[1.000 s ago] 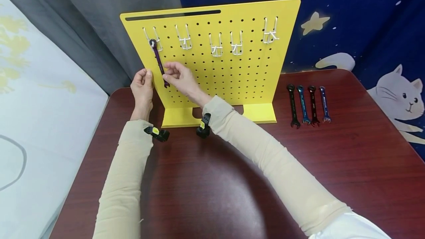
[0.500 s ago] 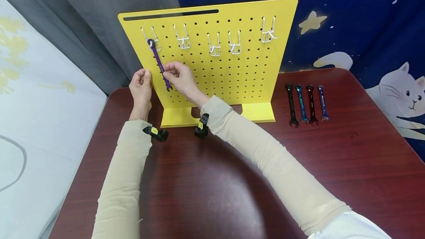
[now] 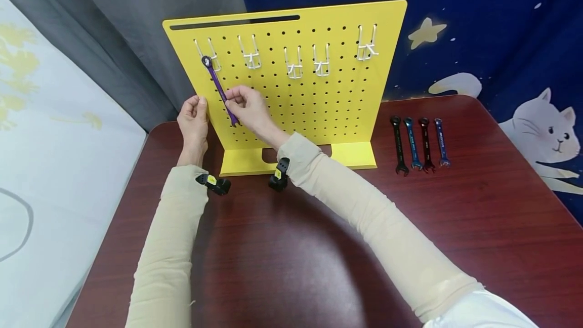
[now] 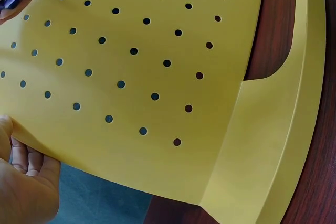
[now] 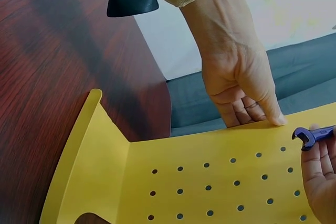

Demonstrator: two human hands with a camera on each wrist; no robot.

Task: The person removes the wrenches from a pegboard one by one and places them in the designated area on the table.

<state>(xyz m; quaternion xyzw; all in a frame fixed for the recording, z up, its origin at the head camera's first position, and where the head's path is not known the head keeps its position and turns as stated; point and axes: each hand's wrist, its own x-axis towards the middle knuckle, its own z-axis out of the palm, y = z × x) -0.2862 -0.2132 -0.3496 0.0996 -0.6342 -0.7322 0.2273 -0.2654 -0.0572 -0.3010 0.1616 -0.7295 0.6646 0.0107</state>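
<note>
A purple combination wrench (image 3: 217, 82) slants down the left side of a yellow pegboard (image 3: 319, 110). Its ring end overlaps the leftmost white wire hook (image 3: 216, 65) in the head view. Near the lower end, my right hand (image 3: 252, 112) pinches the shank between thumb and fingers. The right wrist view shows the wrench's open end (image 5: 308, 137) sticking out past the right hand's fingers (image 5: 314, 169). My left hand (image 3: 193, 124) grips the board's left edge, thumb on the front face and fingers behind, as the right wrist view also shows.
More white hooks (image 3: 293, 71) line the board's upper part. Several wrenches lie side by side on the table right of the board: a black one (image 3: 399, 146), a blue one (image 3: 413, 143), a dark red one (image 3: 426, 145) and a shorter blue one (image 3: 442, 143). Curtains hang behind.
The wrench's lower end has shifted slightly down and to the right with my right hand, its ring end staying by the leftmost hook. My left hand keeps its grip on the board's edge.
</note>
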